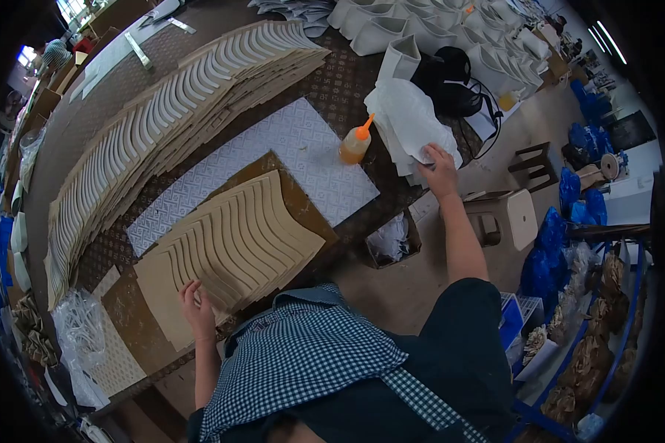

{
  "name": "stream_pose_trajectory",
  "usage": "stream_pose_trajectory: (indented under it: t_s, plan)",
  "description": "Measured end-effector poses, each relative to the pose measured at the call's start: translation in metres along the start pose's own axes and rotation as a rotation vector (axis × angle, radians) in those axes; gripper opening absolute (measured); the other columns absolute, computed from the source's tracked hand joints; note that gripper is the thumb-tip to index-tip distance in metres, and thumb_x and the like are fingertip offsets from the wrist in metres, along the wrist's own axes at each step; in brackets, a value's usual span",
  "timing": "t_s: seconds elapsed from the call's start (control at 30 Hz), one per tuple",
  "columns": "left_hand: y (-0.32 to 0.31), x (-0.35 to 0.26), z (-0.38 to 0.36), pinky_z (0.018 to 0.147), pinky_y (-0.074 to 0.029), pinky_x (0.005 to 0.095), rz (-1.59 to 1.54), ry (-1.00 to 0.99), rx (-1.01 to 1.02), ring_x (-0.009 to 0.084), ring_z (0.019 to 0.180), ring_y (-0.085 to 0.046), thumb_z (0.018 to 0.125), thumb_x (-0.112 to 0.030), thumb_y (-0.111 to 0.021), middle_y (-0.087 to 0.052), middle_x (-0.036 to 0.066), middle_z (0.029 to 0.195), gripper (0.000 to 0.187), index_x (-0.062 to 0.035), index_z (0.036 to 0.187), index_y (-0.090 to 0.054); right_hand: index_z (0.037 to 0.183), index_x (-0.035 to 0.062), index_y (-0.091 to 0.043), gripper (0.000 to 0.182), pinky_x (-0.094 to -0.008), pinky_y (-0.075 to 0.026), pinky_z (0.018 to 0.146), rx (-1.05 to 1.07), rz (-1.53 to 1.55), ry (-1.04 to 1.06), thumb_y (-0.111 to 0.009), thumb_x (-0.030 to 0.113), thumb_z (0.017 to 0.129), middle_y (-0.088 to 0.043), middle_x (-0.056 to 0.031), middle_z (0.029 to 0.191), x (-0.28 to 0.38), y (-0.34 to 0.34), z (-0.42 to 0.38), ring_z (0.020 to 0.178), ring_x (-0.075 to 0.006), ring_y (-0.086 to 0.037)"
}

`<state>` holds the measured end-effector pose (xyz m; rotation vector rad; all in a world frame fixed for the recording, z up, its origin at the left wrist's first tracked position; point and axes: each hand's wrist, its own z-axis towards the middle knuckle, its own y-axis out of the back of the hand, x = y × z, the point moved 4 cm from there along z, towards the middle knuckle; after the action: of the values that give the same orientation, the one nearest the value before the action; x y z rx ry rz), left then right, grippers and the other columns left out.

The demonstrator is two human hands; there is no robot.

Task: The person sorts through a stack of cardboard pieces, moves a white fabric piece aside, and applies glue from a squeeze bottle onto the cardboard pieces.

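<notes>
1. The bench [325,88] carried the work, and most of it lay under one long row of curved tan pieces [162,125], overlapped edge on edge from the far end to the near left corner. There were too many to count. As a judgement, this was the share already laid out.

2. A white textured sheet [303,148] lay flat in the middle, one only.

3. On a brown board [303,199] sat a second, smaller fan of pieces [236,244], some ten or so by its ridges. It looked like the batch in hand, not yet joined to the long row.

4. A pile of white sheets [406,118] lay at the right edge. The count could not be told.

5. The right hand [440,170] lay flat on that pile with fingers spread, pressing rather than gripping.

6. The left hand [196,306] rested at the near edge of the fan, fingers loosely curled on it; whether it pinched a piece could not be told.

7. One orange-capped bottle [355,144] stood upright on the textured sheet, just beside the pile.
</notes>
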<state>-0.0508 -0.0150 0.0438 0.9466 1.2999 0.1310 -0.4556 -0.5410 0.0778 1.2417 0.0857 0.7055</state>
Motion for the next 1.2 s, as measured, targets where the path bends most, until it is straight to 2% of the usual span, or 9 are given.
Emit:
stream_pose_trajectory:
  t_s: [0.23, 0.37, 0.5, 0.67, 0.83, 0.9, 1.03, 1.1, 1.2]
  plan:
    - [-0.008, -0.009, 0.008, 0.095, -0.042, 0.0351, -0.039, -0.029, -0.011, 0.0268, 0.112, -0.054, 0.086, -0.004, -0.06, -0.056, 0.012, 0.116, 0.021, -0.0019, 0.106, -0.064, 0.099, 0.0068, -0.067, 0.023, -0.0398, -0.05, 0.075, -0.225, -0.054, -0.086, -0.067, 0.026, 0.086, -0.066, -0.0102, 0.092, -0.015, -0.004, 0.007, 0.083, -0.0297, -0.062]
    - [-0.002, -0.024, 0.011, 0.096, -0.042, 0.0347, -0.061, -0.035, -0.019, 0.0263, 0.111, -0.054, 0.086, -0.003, -0.06, -0.056, 0.012, 0.116, 0.02, -0.0014, 0.106, -0.064, 0.085, 0.0013, -0.062, 0.028, -0.0418, -0.045, 0.064, -0.425, 0.144, -0.054, -0.064, 0.029, 0.091, -0.057, -0.0148, 0.077, -0.013, 0.035, 0.025, 0.072, -0.0341, -0.056]
    - [0.005, -0.047, 0.018, 0.096, -0.042, 0.0343, -0.084, -0.077, -0.029, 0.0254, 0.111, -0.055, 0.086, -0.002, -0.06, -0.057, 0.012, 0.115, 0.023, -0.0011, 0.109, -0.062, 0.091, -0.0021, -0.062, 0.022, -0.0278, -0.044, 0.06, -0.669, 0.383, -0.011, -0.062, 0.02, 0.094, -0.062, -0.0081, 0.075, 0.041, 0.124, 0.028, 0.063, -0.0152, -0.054]
    - [0.004, -0.125, 0.028, 0.097, -0.042, 0.0345, -0.166, -0.284, 0.1, 0.0256, 0.113, -0.054, 0.084, -0.003, -0.064, -0.057, 0.013, 0.117, 0.036, -0.0023, 0.119, -0.058, 0.095, -0.0016, -0.062, 0.017, -0.0247, -0.043, 0.06, -0.185, 0.439, 0.05, -0.062, 0.016, 0.094, -0.061, -0.005, 0.073, 0.157, 0.202, 0.005, 0.065, -0.0078, -0.049]
    - [0.008, -0.228, 0.016, 0.106, -0.037, 0.0359, -0.235, -0.592, 0.304, 0.0277, 0.126, -0.047, 0.071, 0.002, -0.071, -0.048, 0.012, 0.138, 0.067, -0.0056, 0.134, -0.049, 0.093, -0.0017, -0.064, 0.013, -0.0259, -0.044, 0.058, 0.408, 0.645, 0.257, -0.067, 0.006, 0.083, -0.06, -0.0063, 0.071, 0.274, 0.171, -0.032, 0.063, -0.0112, -0.054]
    - [0.006, -0.233, 0.01, 0.102, -0.04, 0.0346, -0.291, -0.614, 0.411, 0.0251, 0.121, -0.051, 0.073, -0.001, -0.072, -0.051, 0.011, 0.134, 0.062, -0.0045, 0.132, -0.05, 0.091, -0.0021, -0.064, 0.014, -0.0256, -0.045, 0.058, 0.429, 0.698, 0.404, -0.068, 0.006, 0.081, -0.061, -0.0072, 0.071, 0.315, 0.154, -0.045, 0.062, -0.012, -0.056]
    - [0.024, -0.167, 0.004, 0.092, -0.048, 0.0311, -0.609, -0.111, 0.985, 0.0172, 0.106, -0.06, 0.08, -0.008, -0.073, -0.062, 0.006, 0.119, 0.051, -0.0028, 0.126, -0.054, 0.092, -0.0024, -0.067, 0.019, -0.0251, -0.047, 0.059, 0.685, 0.95, 0.329, -0.071, 0.012, 0.081, -0.066, -0.0027, 0.075, 0.377, 0.115, -0.063, 0.066, -0.0101, -0.059]
    - [0.059, -0.139, -0.004, 0.083, -0.05, 0.029, -0.713, -0.066, 0.8, 0.0154, 0.095, -0.062, 0.084, -0.014, -0.07, -0.066, 0.004, 0.105, 0.039, -0.0014, 0.119, -0.059, 0.109, -0.0017, -0.064, 0.038, -0.027, -0.05, 0.068, 0.824, 1.218, 0.311, -0.062, 0.032, 0.092, -0.068, -0.002, 0.091, 0.398, 0.083, -0.069, 0.077, -0.0109, -0.062]
    - [0.106, -0.094, -0.007, 0.077, -0.051, 0.0277, -0.903, 0.072, 0.52, 0.0135, 0.088, -0.063, 0.087, -0.017, -0.067, -0.067, 0.004, 0.1, 0.033, -0.0013, 0.116, -0.061, 0.125, -0.0004, -0.055, 0.062, -0.0329, -0.049, 0.082, 0.858, 1.655, -0.268, -0.043, 0.053, 0.095, -0.064, -0.0067, 0.108, 0.427, 0.009, -0.098, 0.095, -0.0149, -0.06]
